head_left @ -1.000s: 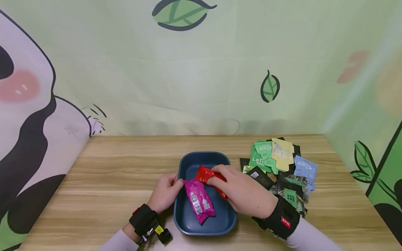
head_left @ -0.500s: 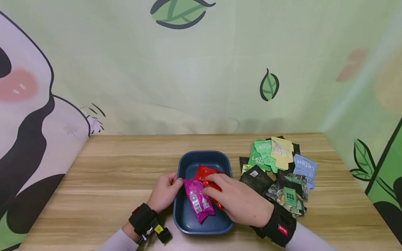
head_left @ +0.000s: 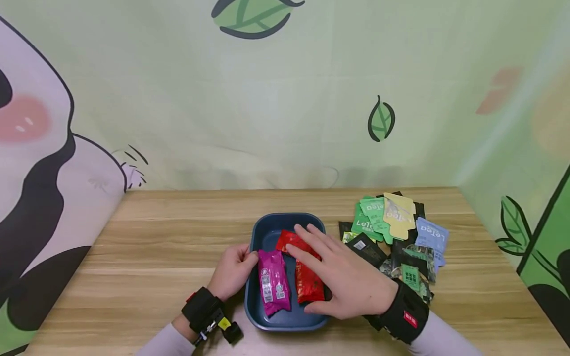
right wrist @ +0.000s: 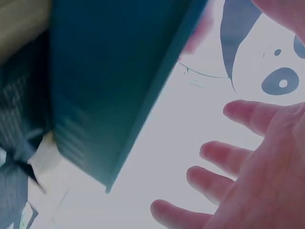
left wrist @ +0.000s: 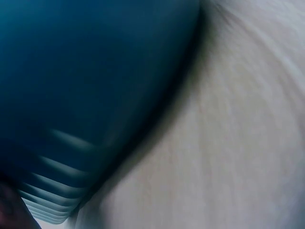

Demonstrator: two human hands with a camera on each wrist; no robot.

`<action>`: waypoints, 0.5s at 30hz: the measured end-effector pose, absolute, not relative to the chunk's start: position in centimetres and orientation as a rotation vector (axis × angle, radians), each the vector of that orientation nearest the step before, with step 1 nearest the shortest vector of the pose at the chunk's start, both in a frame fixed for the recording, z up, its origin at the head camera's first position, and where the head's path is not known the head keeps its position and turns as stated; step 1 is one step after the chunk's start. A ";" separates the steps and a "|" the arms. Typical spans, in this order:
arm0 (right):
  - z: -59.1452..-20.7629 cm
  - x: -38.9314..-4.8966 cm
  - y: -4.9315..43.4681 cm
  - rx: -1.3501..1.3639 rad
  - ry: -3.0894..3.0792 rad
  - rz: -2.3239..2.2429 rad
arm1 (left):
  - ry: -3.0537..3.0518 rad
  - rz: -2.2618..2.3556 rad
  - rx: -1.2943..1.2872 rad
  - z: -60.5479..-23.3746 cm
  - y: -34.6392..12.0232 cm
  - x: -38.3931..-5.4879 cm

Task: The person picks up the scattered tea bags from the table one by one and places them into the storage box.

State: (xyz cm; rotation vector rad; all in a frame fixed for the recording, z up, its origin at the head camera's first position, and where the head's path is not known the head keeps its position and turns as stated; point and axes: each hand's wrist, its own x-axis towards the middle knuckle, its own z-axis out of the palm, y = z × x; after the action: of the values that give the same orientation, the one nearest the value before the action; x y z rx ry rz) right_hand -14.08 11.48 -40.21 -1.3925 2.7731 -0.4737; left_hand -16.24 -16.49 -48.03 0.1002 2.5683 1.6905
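Note:
A dark blue tray [head_left: 291,321] stands on the table between the two hands. At its left rim my left hand [head_left: 231,272] grips the edge, thumb on top. Inside the tray lie a magenta packet [head_left: 273,284] on the left and two red packets [head_left: 309,284] on the right and towards the back. Over the right side hovers my right hand [head_left: 352,279], its fingers spread and partly covering the red packets. In the right wrist view those fingers [right wrist: 228,157] are straight and hold nothing. Only the tray's outer wall [left wrist: 95,71] shows clearly in the left wrist view.
Right of the tray, a loose pile of flat sachets spreads over the wooden table [head_left: 178,227]: green ones [head_left: 367,222], a yellow one [head_left: 399,215], blue ones [head_left: 432,237] and black ones [head_left: 367,249]. A printed cloth backdrop [head_left: 285,123] rises behind the table.
My right hand has let go of a red packet, spread its fingers and lifted off. The magenta packet has turned straighter and shifted slightly left. The left hand stays at the rim.

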 end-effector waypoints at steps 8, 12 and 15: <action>-39.7 -16.4 14.4 -1.248 2.952 -0.439 | 2.572 1.685 0.100 -48.1 -16.5 -16.2; -39.8 -18.2 16.6 -1.176 3.033 -0.438 | 2.580 1.679 0.106 -48.1 -16.5 -16.2; -39.9 -19.5 18.3 -1.127 3.090 -0.434 | 2.578 1.681 0.102 -48.0 -16.5 -16.3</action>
State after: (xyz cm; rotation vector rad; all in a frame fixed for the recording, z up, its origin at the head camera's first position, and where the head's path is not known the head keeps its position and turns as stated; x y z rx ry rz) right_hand -19.52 18.27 -39.92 -1.1272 3.0898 -0.4338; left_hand -16.27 -16.51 -48.05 0.1023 2.5778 1.6811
